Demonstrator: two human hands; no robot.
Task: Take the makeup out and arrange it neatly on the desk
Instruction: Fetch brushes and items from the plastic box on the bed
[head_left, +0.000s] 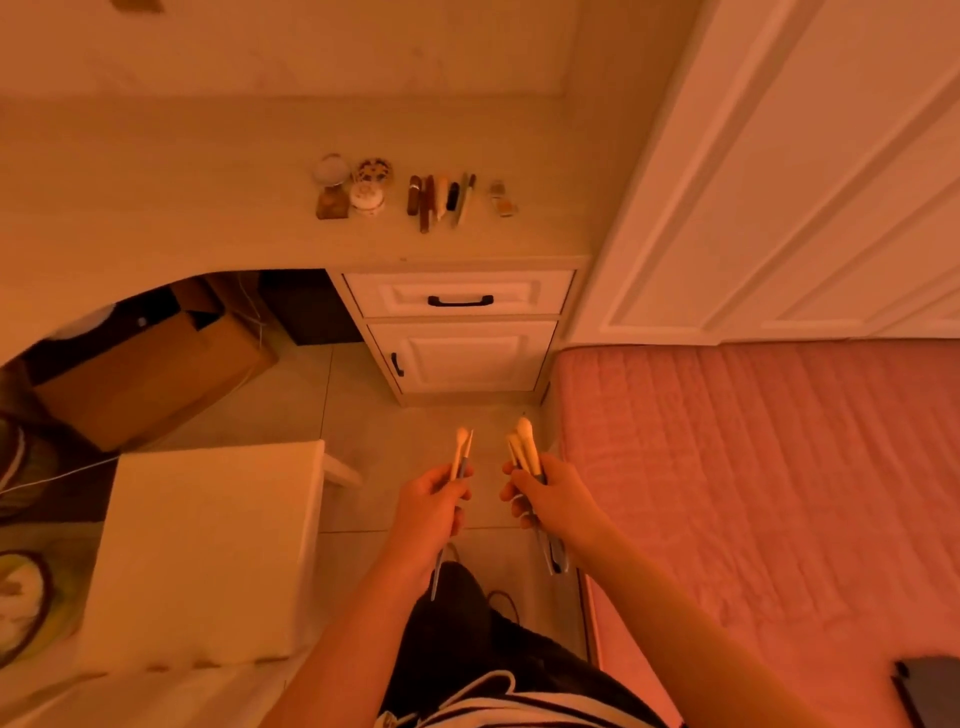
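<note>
My left hand (434, 501) grips two makeup brushes (461, 451) with pale bristles up and grey handles trailing below the palm. My right hand (548, 496) holds a bunch of several brushes (523, 446) the same way. Both hands hover over the floor, in front of the desk (208, 208). On the desk top lie arranged makeup items: round jars and a small bottle (353, 187), a row of lipsticks and pencils (441, 200), and a small item (503, 200) to their right.
A drawer (460, 292) and a cabinet door (462, 356) sit under the desk's right end. A pink bed (753, 493) fills the right side, with a dark device (930, 691) on it. A white stool (208, 551) stands left, a cardboard box (150, 369) under the desk.
</note>
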